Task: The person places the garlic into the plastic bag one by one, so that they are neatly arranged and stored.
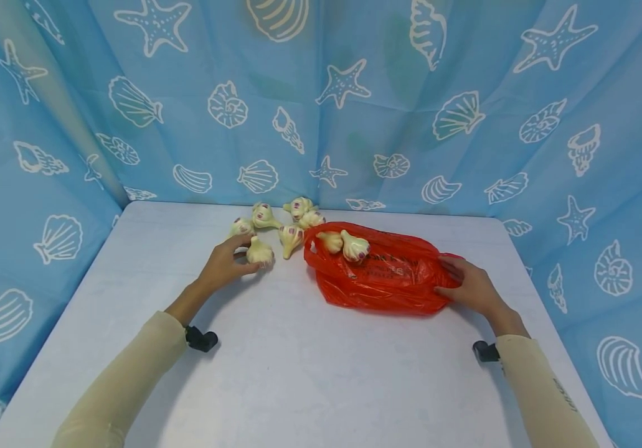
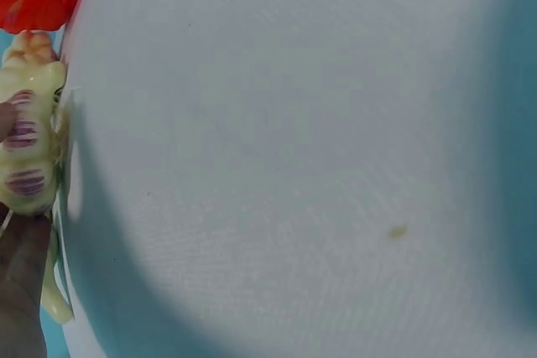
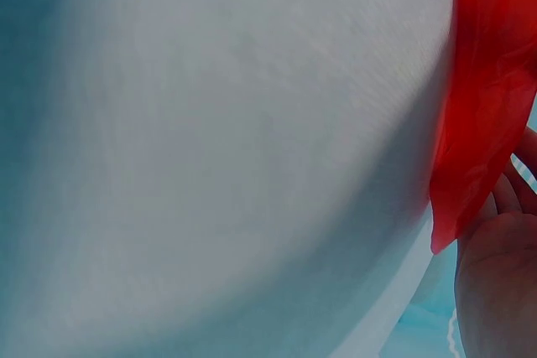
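On the left, my left hand (image 1: 224, 264) pinches a pale garlic bulb (image 1: 260, 252) between thumb and fingers, low over the table. In the left wrist view, fingertips press on two sides of a garlic bulb (image 2: 29, 153) with purple streaks. A red plastic bag (image 1: 382, 292) with dark print lies on its side, its mouth facing left. Two garlic bulbs (image 1: 356, 247) sit at that mouth. My right hand (image 1: 477, 289) holds the bag's right end, thumb at the front and fingers behind. The right wrist view shows the red plastic (image 3: 487, 106) against the fingers.
Several more garlic bulbs (image 1: 291, 238) lie in a loose group behind the left hand, near the table's back edge. The white table (image 1: 321, 373) is enclosed by a blue curtain (image 1: 309, 137) with shell prints at the back and sides.
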Available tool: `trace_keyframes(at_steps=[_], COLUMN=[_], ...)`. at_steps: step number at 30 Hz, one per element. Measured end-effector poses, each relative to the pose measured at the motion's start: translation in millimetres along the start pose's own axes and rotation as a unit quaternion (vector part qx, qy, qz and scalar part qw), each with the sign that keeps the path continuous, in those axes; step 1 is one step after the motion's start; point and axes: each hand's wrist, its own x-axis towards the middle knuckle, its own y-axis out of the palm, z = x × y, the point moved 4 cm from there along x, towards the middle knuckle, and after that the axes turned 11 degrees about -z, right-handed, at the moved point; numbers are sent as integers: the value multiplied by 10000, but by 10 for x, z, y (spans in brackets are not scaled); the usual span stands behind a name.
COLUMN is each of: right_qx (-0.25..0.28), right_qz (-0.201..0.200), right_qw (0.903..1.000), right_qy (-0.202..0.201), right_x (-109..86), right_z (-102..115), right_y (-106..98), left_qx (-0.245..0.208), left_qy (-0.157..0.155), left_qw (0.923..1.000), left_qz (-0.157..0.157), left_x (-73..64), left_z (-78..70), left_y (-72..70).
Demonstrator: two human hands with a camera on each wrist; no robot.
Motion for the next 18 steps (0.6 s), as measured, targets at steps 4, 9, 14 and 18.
trace_keyframes(at_steps=[4, 9, 14, 18], right_qx=[-12, -30, -58, -20], right_qz=[17, 33, 75, 107], right_qw=[10000, 10000, 9998, 9998], right_qy=[9, 82, 197, 166], right_x=[2, 1, -9, -13], right_z=[7, 21, 33, 46], right_y=[-8, -10, -1, -10], left_qx=[46, 142, -12, -66], left_qy=[83, 175, 161, 104], left_qw=[10000, 9997, 9999, 9999], left_qz=[21, 38, 38, -88], left_x=[7, 0, -15, -25], left_z=[-3, 8, 39, 57], left_y=[5, 2, 6, 0])
